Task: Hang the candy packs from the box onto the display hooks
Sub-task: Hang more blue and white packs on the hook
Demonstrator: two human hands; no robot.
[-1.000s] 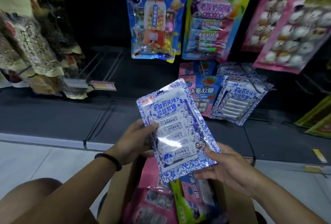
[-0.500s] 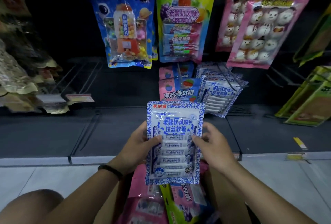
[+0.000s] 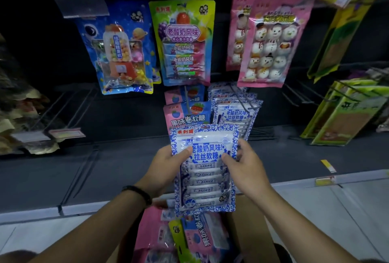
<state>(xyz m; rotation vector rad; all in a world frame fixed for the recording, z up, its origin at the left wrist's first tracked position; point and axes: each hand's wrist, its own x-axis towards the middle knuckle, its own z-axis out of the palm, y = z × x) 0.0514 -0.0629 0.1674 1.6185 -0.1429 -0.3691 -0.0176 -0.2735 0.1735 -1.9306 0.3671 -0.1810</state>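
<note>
I hold a blue-and-white candy pack [image 3: 205,170] upright in both hands. My left hand [image 3: 166,170] grips its left edge and my right hand [image 3: 245,168] grips its right edge. Its top sits just below and in front of several matching blue-and-white packs [image 3: 235,107] that hang on a low display hook [image 3: 240,96]. Below my hands the cardboard box [image 3: 252,231] holds several more packs, pink and blue ones [image 3: 202,239] among them.
Pink-and-blue roll candy packs [image 3: 187,113] hang left of the hook. Above hang a blue gumball pack [image 3: 117,52], a yoghurt candy pack [image 3: 183,41] and pink snowman packs [image 3: 271,41]. Bare hooks [image 3: 63,104] stick out at left; green packs [image 3: 345,113] hang at right.
The pack went from tilted to upright and rose toward the hanging blue-and-white packs. My right hand shifted from its bottom corner to its right edge. The view came closer to the display.
</note>
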